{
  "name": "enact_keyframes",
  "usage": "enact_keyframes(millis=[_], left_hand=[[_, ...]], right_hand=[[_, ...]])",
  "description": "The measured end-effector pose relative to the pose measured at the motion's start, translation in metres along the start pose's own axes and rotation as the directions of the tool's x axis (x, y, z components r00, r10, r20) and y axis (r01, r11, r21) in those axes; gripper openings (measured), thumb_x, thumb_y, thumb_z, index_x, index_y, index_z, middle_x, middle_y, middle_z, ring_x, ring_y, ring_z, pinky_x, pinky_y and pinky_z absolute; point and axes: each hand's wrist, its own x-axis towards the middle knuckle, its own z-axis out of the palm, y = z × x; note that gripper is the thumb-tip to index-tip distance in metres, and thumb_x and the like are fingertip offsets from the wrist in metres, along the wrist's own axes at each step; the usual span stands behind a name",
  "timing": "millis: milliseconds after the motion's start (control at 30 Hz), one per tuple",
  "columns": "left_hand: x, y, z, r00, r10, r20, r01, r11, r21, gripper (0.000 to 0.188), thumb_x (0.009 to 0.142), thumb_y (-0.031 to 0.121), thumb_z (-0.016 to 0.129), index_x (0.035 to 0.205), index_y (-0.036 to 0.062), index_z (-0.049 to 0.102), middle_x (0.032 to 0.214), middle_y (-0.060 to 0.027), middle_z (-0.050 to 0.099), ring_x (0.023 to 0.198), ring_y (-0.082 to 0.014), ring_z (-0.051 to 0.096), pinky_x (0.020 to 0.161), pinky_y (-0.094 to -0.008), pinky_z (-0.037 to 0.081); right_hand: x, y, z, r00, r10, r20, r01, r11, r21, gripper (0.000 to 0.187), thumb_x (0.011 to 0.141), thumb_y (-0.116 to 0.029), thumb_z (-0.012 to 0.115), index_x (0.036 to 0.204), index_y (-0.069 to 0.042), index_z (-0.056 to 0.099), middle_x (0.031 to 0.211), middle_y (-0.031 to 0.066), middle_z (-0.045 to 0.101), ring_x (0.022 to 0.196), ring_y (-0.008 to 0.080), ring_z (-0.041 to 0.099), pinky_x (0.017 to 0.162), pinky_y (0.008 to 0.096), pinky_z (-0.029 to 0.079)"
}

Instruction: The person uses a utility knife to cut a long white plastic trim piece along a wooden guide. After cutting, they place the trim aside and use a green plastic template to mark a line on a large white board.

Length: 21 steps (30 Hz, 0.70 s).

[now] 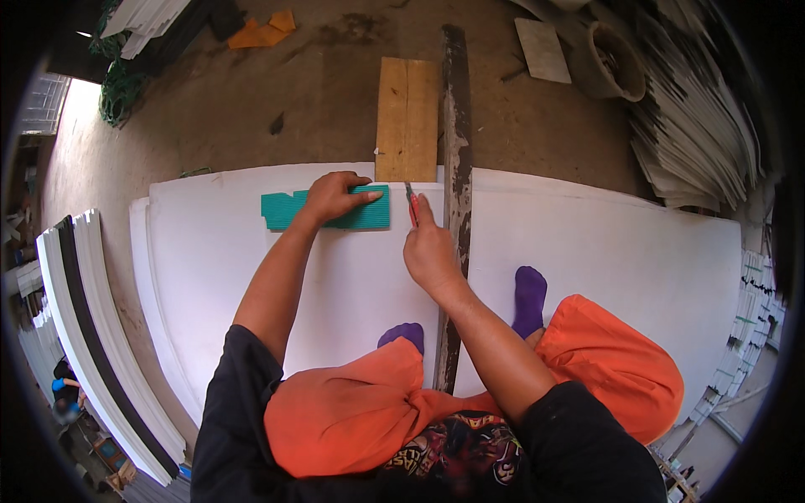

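My left hand (337, 198) grips a green corrugated plastic piece (289, 214), its thumb lying across the top near the right end and its fingers at the far edge. The piece has notches at its left end and rests on a large white sheet (587, 243). In my right hand (429, 251) is a red-handled cutter knife (412, 206), its blade pointing away from me. The blade tip is at the near edge of a wooden board (407, 117), just right of the green piece. A long, worn dark bar (457, 159) lies right beside my right hand, across the white sheet.
My purple-socked feet (530, 298) are on the sheet, either side of the bar. Stacked white sheets (696, 109) lean at the far right, near a bucket (608, 60). Long white and black strips (109, 327) stand at the left. Orange scraps (262, 32) lie on the brown floor.
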Motion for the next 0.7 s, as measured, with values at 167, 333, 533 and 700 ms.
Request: enact_keyframes(millis=[167, 333, 533, 700], left_hand=[[-0.003, -0.003, 0.0, 1.0, 0.019, -0.018, -0.02, 0.998, -0.067, 0.065, 0.084, 0.059, 0.078, 0.123, 0.0065, 0.078, 0.109, -0.014, 0.077, 0.102, -0.0308, 0.072, 0.09, -0.0404, 0.054], [-0.006, 0.0, -0.002, 0.998, 0.055, -0.039, -0.059, 0.994, -0.092, 0.062, 0.083, 0.06, 0.078, 0.12, 0.009, 0.08, 0.106, -0.0105, 0.077, 0.1, -0.0299, 0.072, 0.087, -0.0405, 0.054], [-0.008, 0.001, -0.001, 0.995, 0.076, -0.07, -0.081, 0.994, -0.071, 0.058, 0.084, 0.058, 0.078, 0.119, 0.0125, 0.081, 0.104, -0.0084, 0.076, 0.098, -0.0304, 0.072, 0.085, -0.0401, 0.054], [-0.007, 0.002, 0.0, 0.997, 0.046, -0.063, -0.049, 0.997, -0.056, 0.057, 0.085, 0.057, 0.078, 0.119, 0.012, 0.081, 0.104, -0.0084, 0.076, 0.098, -0.0302, 0.072, 0.085, -0.04, 0.054]], right_hand=[[0.016, 0.024, 0.011, 0.985, -0.048, -0.166, 0.066, 0.992, 0.109, 0.044, 0.099, -0.008, 0.051, 0.141, 0.002, 0.046, 0.091, 0.0351, 0.07, 0.087, 0.0543, 0.069, 0.081, 0.0628, 0.053], [0.034, 0.023, 0.025, 0.983, 0.069, -0.171, -0.01, 0.945, 0.328, 0.033, 0.1, -0.009, 0.052, 0.132, 0.0, 0.048, 0.104, 0.0368, 0.069, 0.1, 0.0563, 0.066, 0.088, 0.0619, 0.05], [0.037, 0.024, 0.038, 0.978, -0.022, -0.209, 0.103, 0.918, 0.383, 0.047, 0.101, -0.005, 0.049, 0.148, -0.002, 0.042, 0.115, 0.0358, 0.068, 0.106, 0.0537, 0.066, 0.091, 0.0586, 0.052], [0.016, 0.024, 0.041, 0.996, -0.069, -0.051, 0.076, 0.985, 0.153, 0.065, 0.099, -0.002, 0.046, 0.162, -0.006, 0.033, 0.11, 0.032, 0.068, 0.103, 0.0505, 0.068, 0.092, 0.0568, 0.053]])
